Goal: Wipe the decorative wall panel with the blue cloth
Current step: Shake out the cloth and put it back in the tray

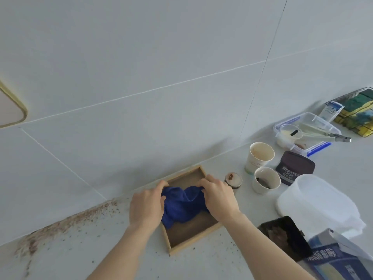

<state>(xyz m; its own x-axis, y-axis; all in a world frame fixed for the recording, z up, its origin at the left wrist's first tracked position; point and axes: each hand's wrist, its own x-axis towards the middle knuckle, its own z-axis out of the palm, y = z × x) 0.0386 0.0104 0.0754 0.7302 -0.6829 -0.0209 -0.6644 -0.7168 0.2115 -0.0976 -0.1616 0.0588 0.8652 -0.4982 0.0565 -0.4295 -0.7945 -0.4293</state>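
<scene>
A crumpled blue cloth lies in a shallow wooden tray on the counter, against the foot of the wall. My left hand grips the cloth's left side. On its right side, my right hand pinches the top edge with bent fingers. The pale grey wall panel with thin seams rises straight behind the tray. Brown powder is spattered along the joint between wall and counter to the left.
To the right stand two paper cups, a small jar, a cocoa tin, a clear box with tongs, sponges, a white lidded tub, a dark tray and a blue carton. A gold-rimmed object hangs at far left.
</scene>
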